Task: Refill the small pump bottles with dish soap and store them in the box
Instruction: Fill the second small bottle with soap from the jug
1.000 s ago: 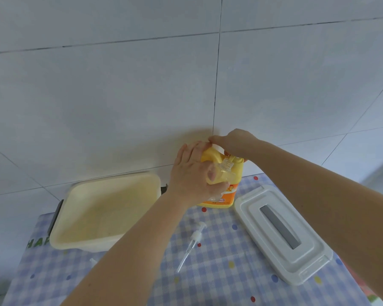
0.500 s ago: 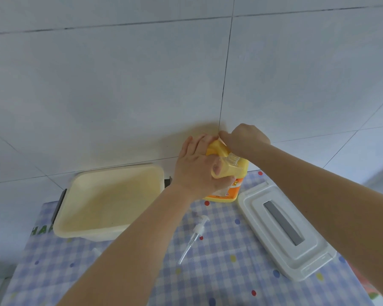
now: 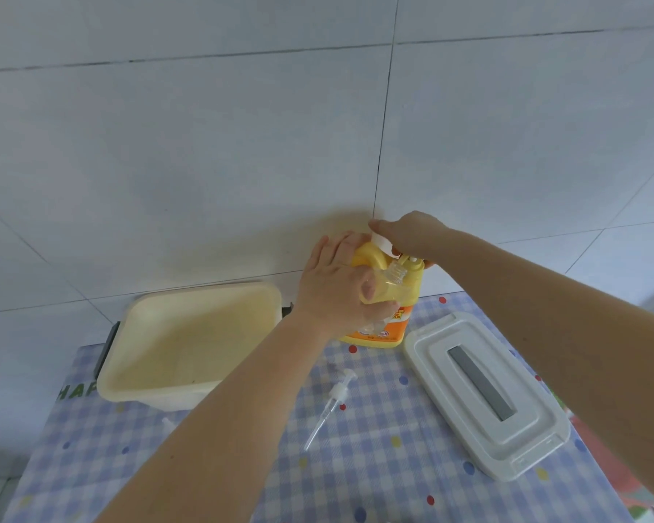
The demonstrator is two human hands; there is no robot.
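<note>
Tilting small bottle [image 3: 387,286] inside left grip [image 3: 340,285]

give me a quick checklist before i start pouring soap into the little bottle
1. Small clear bottle held by left hand, neck open: ok.
2. Yellow soap jug upright on table: ok.
3. Jug's white cap off: not ok, right hand grips it.
4. Pump head out, lying on the checked cloth: ok.
5. Box open, lid beside it: ok.
6. Soap level in jug: cannot tell.
</note>
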